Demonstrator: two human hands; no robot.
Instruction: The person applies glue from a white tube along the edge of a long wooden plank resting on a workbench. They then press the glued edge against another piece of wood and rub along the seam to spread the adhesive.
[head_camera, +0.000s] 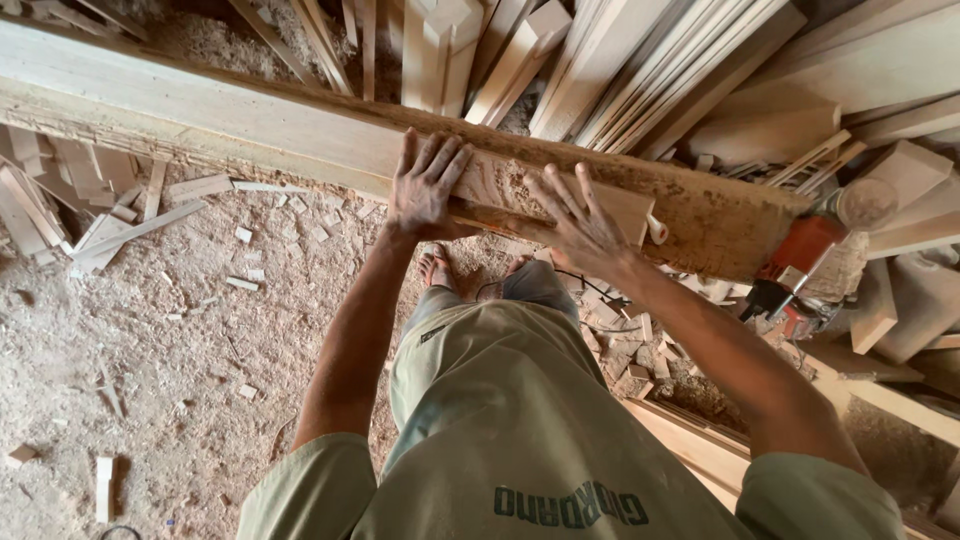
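A long, thick wooden beam (200, 110) runs from the upper left to the right, dusted with sawdust. My left hand (425, 185) lies flat on its near face, fingers spread. My right hand (580, 225) presses on the same beam a little to the right, fingers apart, over a pale wooden piece (625, 205). Neither hand closes around anything. My bare feet (440, 270) stand on the sawdust floor below the beam.
Stacked planks and slats (620, 60) lean behind the beam. An orange power tool (800, 265) lies at the right among offcuts. Wood scraps (60, 200) litter the sawdust floor at the left and below the beam.
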